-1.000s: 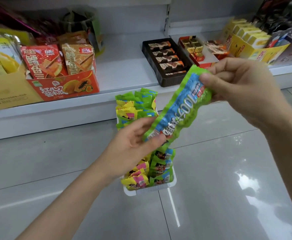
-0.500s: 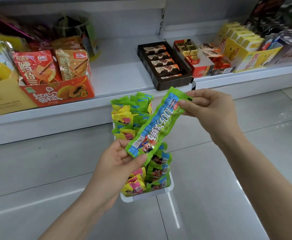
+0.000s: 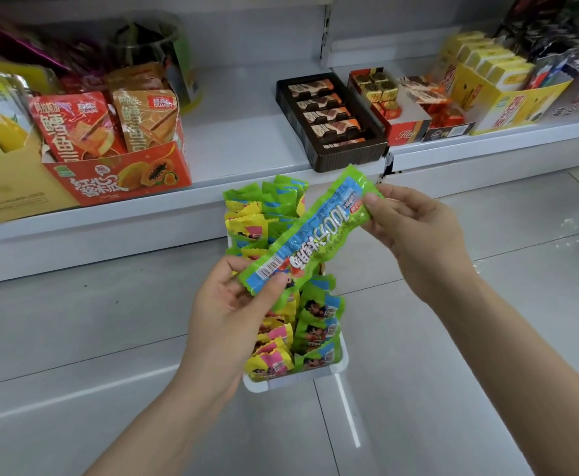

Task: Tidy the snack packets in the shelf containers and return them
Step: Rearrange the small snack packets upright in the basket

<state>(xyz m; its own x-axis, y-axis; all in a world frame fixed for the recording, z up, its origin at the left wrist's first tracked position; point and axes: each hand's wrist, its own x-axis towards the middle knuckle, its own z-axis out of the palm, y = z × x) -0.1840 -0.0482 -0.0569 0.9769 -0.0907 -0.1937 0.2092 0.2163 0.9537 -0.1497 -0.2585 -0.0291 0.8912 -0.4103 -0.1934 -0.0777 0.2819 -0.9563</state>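
Single head view, looking forward-down, close over hands, toward shelf [image 3: 246,146].

This is a shop, most likely a small grocery or convenience store. A low white metal shelf [image 3: 246,142] runs along the wall just above a glossy grey tiled floor [image 3: 452,372], and it carries retail display cartons set side by side: an orange carton of papaya snacks [image 3: 119,176] with packets standing in it, a dark brown tray of chocolates [image 3: 332,121], a red box of gold-wrapped sweets [image 3: 389,104] and a yellow carton of small boxes [image 3: 497,97]. A white container [image 3: 294,381] packed with rows of green and yellow snack packets [image 3: 281,207] sits on the floor in front of the shelf.
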